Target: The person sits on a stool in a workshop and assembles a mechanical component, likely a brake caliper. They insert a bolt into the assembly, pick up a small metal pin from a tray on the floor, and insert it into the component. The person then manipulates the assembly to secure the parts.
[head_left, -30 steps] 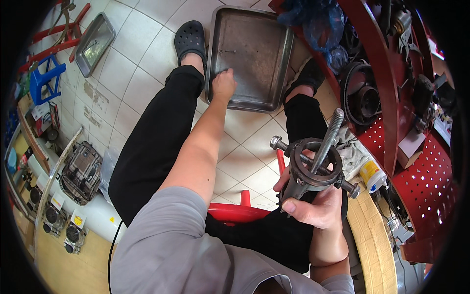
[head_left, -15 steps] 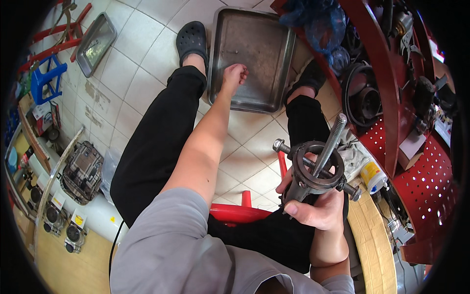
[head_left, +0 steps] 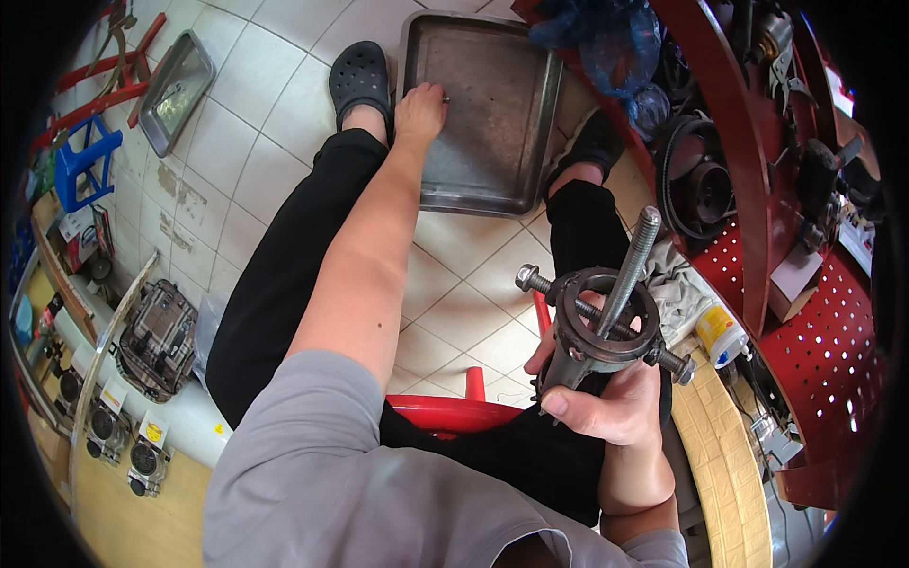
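My right hand [head_left: 606, 402] grips a dark metal ring-shaped puller tool [head_left: 603, 320] with a long threaded screw through its middle and bolts sticking out at the sides, held above my right knee. My left hand [head_left: 418, 106] reaches down to a grey metal tray [head_left: 497, 166] on the tiled floor between my feet, fingers on something small at the tray's near-left part. I cannot make out what the fingers touch. I sit on a red stool [head_left: 453, 413].
A red perforated metal rack [head_left: 805, 322] with belts and engine parts stands at the right. A blue plastic bag [head_left: 606, 47] lies by the tray. A second tray [head_left: 175, 90], a blue stool [head_left: 80, 166] and small machines [head_left: 156, 336] sit at the left.
My left hand has moved further out from the tray's near-left edge onto the tray. The right hand has kept the puller tool in much the same place.
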The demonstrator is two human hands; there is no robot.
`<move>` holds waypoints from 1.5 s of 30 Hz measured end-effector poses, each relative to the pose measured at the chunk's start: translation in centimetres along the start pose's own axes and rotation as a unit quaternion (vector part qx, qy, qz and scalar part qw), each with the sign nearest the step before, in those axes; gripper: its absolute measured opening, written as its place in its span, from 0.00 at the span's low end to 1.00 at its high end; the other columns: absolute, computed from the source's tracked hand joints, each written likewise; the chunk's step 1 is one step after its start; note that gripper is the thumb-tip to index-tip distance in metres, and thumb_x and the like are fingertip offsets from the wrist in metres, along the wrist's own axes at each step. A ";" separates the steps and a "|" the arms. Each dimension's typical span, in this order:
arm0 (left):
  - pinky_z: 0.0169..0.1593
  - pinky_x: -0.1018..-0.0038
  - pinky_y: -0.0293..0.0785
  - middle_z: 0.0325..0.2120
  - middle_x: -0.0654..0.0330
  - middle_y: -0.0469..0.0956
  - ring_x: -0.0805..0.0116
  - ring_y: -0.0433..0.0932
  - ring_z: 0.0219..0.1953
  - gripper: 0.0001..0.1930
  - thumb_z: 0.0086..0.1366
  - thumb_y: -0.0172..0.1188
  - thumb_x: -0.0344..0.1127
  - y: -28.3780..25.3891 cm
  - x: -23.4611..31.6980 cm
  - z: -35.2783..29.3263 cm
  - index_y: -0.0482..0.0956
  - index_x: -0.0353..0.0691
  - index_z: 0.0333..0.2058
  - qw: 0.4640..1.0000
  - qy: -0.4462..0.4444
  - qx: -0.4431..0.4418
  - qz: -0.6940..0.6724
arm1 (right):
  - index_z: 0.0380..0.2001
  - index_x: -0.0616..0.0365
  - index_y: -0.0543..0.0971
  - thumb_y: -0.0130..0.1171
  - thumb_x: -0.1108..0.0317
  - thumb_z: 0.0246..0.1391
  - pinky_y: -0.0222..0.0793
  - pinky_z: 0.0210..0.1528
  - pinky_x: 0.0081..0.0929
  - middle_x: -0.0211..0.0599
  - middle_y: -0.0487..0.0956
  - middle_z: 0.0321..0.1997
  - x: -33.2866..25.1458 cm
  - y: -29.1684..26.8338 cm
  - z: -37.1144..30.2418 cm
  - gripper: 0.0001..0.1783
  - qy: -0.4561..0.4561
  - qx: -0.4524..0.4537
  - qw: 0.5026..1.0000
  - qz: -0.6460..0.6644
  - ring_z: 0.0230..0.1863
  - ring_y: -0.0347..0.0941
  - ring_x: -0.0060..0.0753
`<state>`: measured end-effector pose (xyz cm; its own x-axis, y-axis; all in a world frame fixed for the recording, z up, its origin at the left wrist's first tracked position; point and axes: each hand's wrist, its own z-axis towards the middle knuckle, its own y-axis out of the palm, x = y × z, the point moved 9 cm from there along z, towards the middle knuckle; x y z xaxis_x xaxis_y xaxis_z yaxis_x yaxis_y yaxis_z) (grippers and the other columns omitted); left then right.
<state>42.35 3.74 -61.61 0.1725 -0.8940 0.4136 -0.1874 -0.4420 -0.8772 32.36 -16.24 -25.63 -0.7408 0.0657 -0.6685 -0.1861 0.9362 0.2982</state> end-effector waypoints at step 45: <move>0.48 0.56 0.73 0.35 0.43 0.80 0.45 0.78 0.45 0.21 0.60 0.49 0.49 0.1 4.2 -0.5 0.81 0.36 0.36 0.937 -0.242 -0.025 -0.252 | 0.43 0.61 0.75 0.77 0.67 0.37 0.65 0.33 0.17 0.24 0.75 0.32 -0.9 -0.3 0.8 0.29 0.004 0.043 0.997 -0.060 0.32 0.69 0.16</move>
<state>42.55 -0.05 -59.84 0.6677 -0.4385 0.6016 -0.0078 -0.8122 -0.5833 33.61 -16.27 -25.70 -0.7224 -0.0507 -0.6896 -0.2182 0.9631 0.1578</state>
